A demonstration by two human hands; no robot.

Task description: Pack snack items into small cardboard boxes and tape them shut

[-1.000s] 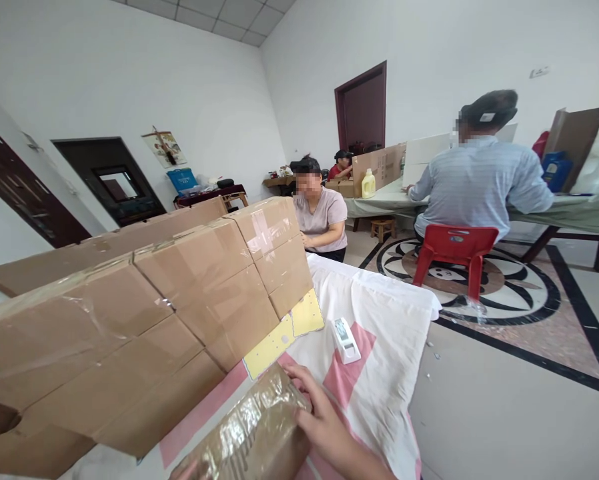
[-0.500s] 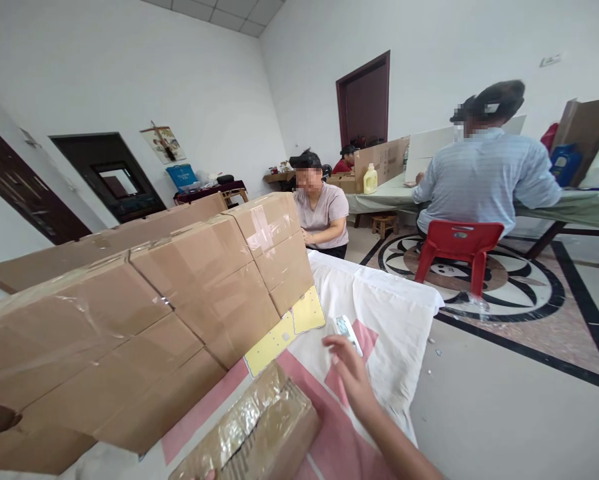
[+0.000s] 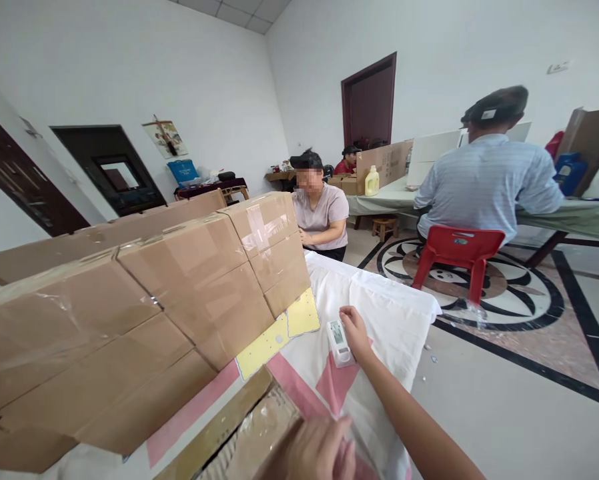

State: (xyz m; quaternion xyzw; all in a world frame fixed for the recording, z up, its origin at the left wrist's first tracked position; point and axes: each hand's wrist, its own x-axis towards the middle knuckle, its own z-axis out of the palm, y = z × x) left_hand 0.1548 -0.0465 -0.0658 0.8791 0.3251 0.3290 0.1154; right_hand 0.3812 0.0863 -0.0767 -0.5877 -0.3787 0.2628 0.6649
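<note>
Our right hand (image 3: 355, 333) was at the right side of the small white device (image 3: 340, 355), fingers bent inward; we could not tell whether they pinched its casing or only hovered beside it. The device lay on the cloth-covered table (image 3: 389, 300), near the right edge and well in from the far right corner. We judged it light and stiff, with a smooth casing that might slip a little and a screen (image 3: 336, 333) best spared from pressing. Its two long sides seemed the surest place to hold.

Our left hand (image 3: 319, 447) was blurred over the right end of the taped cardboard box (image 3: 267, 427), left of the table's right edge; how firmly it gripped we could not tell. The box looked stiff, its shiny tape probably slick, its weight unknowable, so we favoured its end corners. Stacked cartons (image 3: 189, 280) stood to the left.
</note>
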